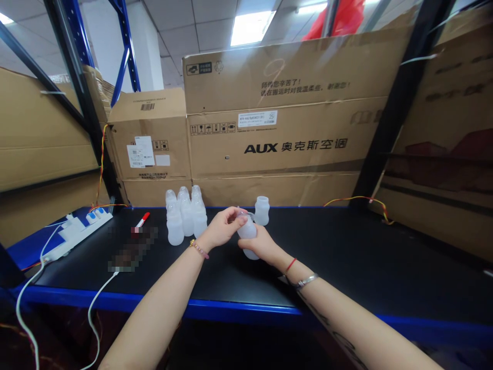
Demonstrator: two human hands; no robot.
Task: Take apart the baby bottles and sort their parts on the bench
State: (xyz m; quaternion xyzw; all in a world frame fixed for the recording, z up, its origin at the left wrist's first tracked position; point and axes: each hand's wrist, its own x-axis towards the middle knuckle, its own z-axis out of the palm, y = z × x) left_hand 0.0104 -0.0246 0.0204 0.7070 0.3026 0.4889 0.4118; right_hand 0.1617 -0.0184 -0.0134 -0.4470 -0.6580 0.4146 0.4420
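Note:
A small translucent white plastic bottle [247, 234] is held above the black bench top [346, 257]. My right hand [264, 245] wraps around its body from below. My left hand [223, 225] is closed over the bottle's top, fingers pinched at the neck; a small cap there is barely visible. A cluster of several capped bottles of the same kind [184, 216] stands just left of my left hand. One more bottle without a cap [262, 210] stands alone behind my hands.
Large cardboard boxes [277, 139] line the back of the shelf. A white power strip [79, 228] with cables lies at the left, beside a red-capped marker [142, 220] and a blurred object [133, 249]. Black uprights [400, 103] frame the bay; a blue edge [231, 308] runs along the front.

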